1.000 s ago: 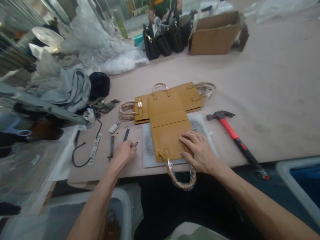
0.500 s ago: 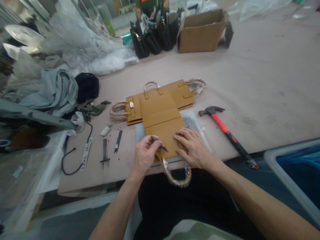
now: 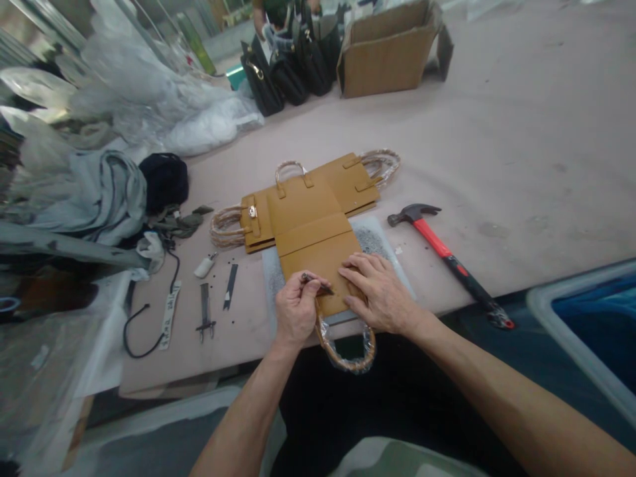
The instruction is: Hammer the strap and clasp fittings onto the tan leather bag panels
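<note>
A flat tan leather handbag lies on a grey speckled pad at the table's near edge, its plastic-wrapped handle hanging over the edge. My left hand pinches a small dark metal tool with its tip on the bag's lower part. My right hand lies flat on the same bag, pressing it down beside the tool. More tan bags are stacked just behind.
A red-handled hammer lies right of the pad. Two dark metal strips, a white tag and a black cord lie at the left. Clothes and plastic wrap pile up at far left. Black bags and a cardboard box stand far back.
My left hand picked up the small dark tool from the table at the left and brought it right, onto the bag. My right hand stayed pressed on the bag.
</note>
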